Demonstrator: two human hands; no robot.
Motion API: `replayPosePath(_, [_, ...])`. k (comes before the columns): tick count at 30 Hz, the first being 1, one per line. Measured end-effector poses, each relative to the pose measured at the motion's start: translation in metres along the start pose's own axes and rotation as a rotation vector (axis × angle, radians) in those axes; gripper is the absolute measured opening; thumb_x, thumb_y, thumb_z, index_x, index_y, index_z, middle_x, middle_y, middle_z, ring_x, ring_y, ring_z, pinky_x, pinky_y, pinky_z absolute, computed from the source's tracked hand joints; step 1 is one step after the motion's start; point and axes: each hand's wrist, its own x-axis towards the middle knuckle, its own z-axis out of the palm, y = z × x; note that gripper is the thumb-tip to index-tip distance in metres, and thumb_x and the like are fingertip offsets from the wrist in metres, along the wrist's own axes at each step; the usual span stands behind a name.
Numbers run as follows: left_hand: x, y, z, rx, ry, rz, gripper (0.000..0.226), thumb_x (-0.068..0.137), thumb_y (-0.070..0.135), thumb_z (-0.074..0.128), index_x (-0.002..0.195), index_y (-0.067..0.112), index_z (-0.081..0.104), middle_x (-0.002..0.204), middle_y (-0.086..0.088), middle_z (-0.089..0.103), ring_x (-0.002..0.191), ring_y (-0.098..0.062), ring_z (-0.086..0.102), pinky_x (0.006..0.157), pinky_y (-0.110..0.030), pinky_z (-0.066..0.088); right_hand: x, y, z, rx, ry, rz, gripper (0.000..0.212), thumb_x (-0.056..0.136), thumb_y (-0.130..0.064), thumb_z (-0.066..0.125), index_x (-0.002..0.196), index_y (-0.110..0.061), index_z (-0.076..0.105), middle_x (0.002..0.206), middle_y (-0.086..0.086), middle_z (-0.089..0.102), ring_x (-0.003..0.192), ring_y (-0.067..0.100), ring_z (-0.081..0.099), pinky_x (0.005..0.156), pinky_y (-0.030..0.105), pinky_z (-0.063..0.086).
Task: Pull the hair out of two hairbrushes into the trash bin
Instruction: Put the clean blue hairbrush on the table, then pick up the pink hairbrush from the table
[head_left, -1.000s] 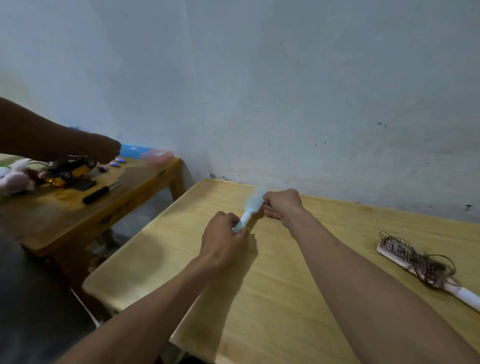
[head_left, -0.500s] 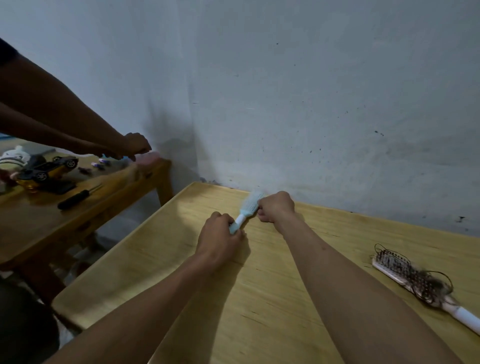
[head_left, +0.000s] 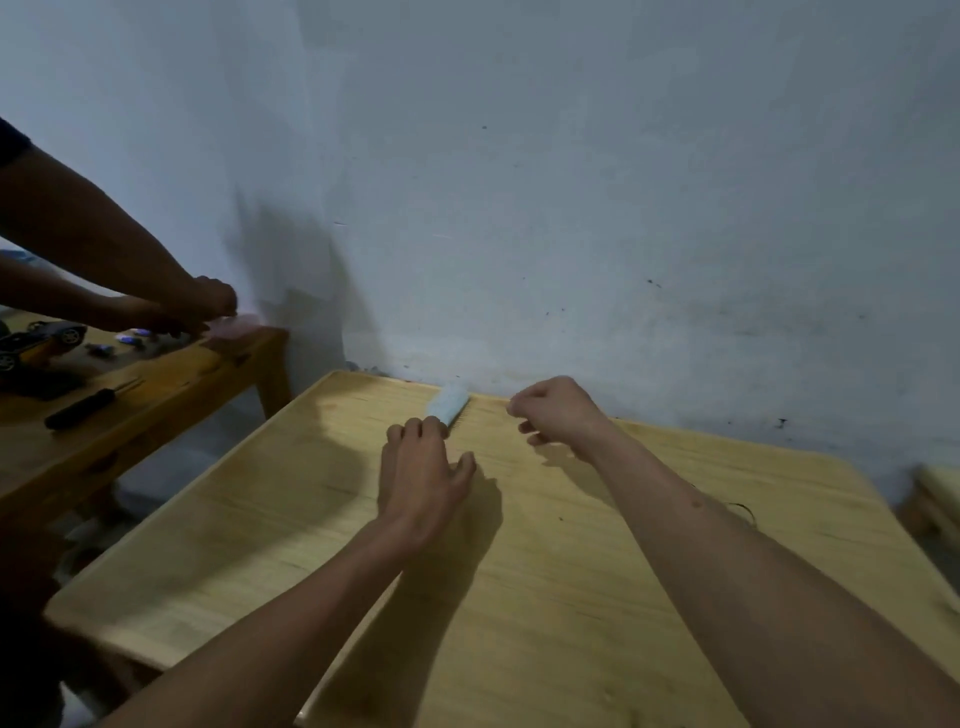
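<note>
Left hand: grip clenched on light blue hairbrush, head jutting beyond knuckles, low over tabletop. Right hand: just beside brush, fingers pinched; contents too small to tell. Risk: strands dropped on tabletop, no bin visible.

Your left hand grips the handle of the light blue hairbrush, whose head points toward the far wall. Your right hand is curled loosely just right of the brush head, apart from it (whether it pinches any hair cannot be told). Both forearms extend over the wooden table. At far left, another person's hands work over a second table carrying a toy car and a screwdriver.
</note>
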Motion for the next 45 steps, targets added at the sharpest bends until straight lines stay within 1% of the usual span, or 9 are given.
replayPosePath(8, [-0.054,0.117,0.048,-0.198,-0.416,0.080,0.047,0.091,0.055,0.065,0.086,0.009,0.074,0.081,-0.004,0.073,0.075,-0.023,0.068,0.068,-0.036,0.057,-0.064,0.023,-0.149,-0.535,-0.010,0.013,0.021,0.089,-0.019,0.075,0.104,-0.005,0.079,0.102,0.012,0.076,0.090,0.021,0.073,0.066,0.029,0.059])
replayPosePath(11, [-0.080,0.158,0.067,-0.169,-0.490,0.059,0.056,0.086,0.066,0.063,0.066,0.014,0.056,0.067,-0.003,0.061,0.063,-0.024,0.060,0.052,-0.030,0.040,-0.087,0.049,-0.186,-0.607,0.001,0.092,0.023,0.089,-0.020,0.076,0.106,-0.004,0.078,0.104,0.012,0.077,0.090,0.020,0.074,0.068,0.030,0.060])
replayPosePath(18, [-0.127,0.235,0.092,-0.149,-0.565,0.097,0.073,0.085,0.073,0.057,0.123,0.012,0.062,0.121,-0.007,0.069,0.110,-0.028,0.066,0.078,-0.037,0.048,-0.101,0.088,-0.180,-0.582,-0.057,0.139,0.057,0.082,-0.051,0.079,0.116,-0.005,0.074,0.108,0.008,0.075,0.089,0.019,0.074,0.071,0.031,0.062])
replayPosePath(21, [-0.134,0.246,0.099,-0.104,-0.537,0.096,0.067,0.088,0.064,0.061,0.129,0.011,0.061,0.131,-0.008,0.066,0.119,-0.028,0.064,0.089,-0.038,0.049,-0.100,0.085,-0.162,-0.641,-0.143,0.178,0.063,0.073,-0.056,0.083,0.105,-0.003,0.075,0.098,0.010,0.078,0.090,0.023,0.075,0.076,0.037,0.065])
replayPosePath(25, [-0.129,0.246,0.095,-0.162,-0.592,0.003,0.063,0.082,0.058,0.071,0.125,0.012,0.063,0.124,-0.006,0.069,0.113,-0.027,0.067,0.088,-0.037,0.051,-0.096,0.080,-0.156,-0.587,-0.195,0.238,0.057,0.064,-0.047,0.089,0.095,-0.002,0.076,0.093,0.012,0.079,0.086,0.026,0.078,0.074,0.040,0.066])
replayPosePath(31, [-0.127,0.236,0.090,-0.525,-0.711,-0.198,0.045,0.077,0.049,0.076,0.090,0.006,0.070,0.066,-0.007,0.070,0.052,-0.022,0.063,0.053,-0.029,0.056,-0.097,0.069,-0.156,-0.324,-0.129,0.240,0.044,0.070,-0.031,0.084,0.095,0.004,0.074,0.079,0.014,0.076,0.065,0.025,0.073,0.067,0.033,0.064])
replayPosePath(37, [-0.118,0.190,0.065,-0.890,-0.461,-0.298,0.035,0.096,0.042,0.060,0.108,0.010,0.065,0.103,-0.011,0.074,0.093,-0.028,0.071,0.091,-0.046,0.058,-0.104,0.029,-0.151,0.051,-0.140,0.172,0.046,0.079,-0.024,0.082,0.110,0.007,0.070,0.093,0.018,0.079,0.079,0.029,0.075,0.080,0.040,0.063])
replayPosePath(42, [-0.114,0.130,0.024,-1.064,-0.396,-0.230,0.025,0.102,0.030,0.057,0.089,0.009,0.056,0.058,-0.001,0.057,0.052,-0.020,0.055,0.057,-0.036,0.048,-0.121,-0.003,-0.111,0.212,-0.243,0.090,0.041,0.084,-0.026,0.080,0.110,0.004,0.072,0.094,0.016,0.079,0.084,0.028,0.078,0.075,0.036,0.062])
replayPosePath(45, [-0.122,0.083,-0.004,-1.022,-0.360,-0.186,0.028,0.101,0.025,0.059,0.081,0.010,0.046,0.059,-0.001,0.040,0.042,-0.015,0.038,0.048,-0.029,0.032,-0.132,-0.018,-0.083,0.222,-0.323,0.050,0.046,0.085,-0.037,0.080,0.114,-0.002,0.073,0.104,0.015,0.078,0.093,0.027,0.077,0.084,0.039,0.063])
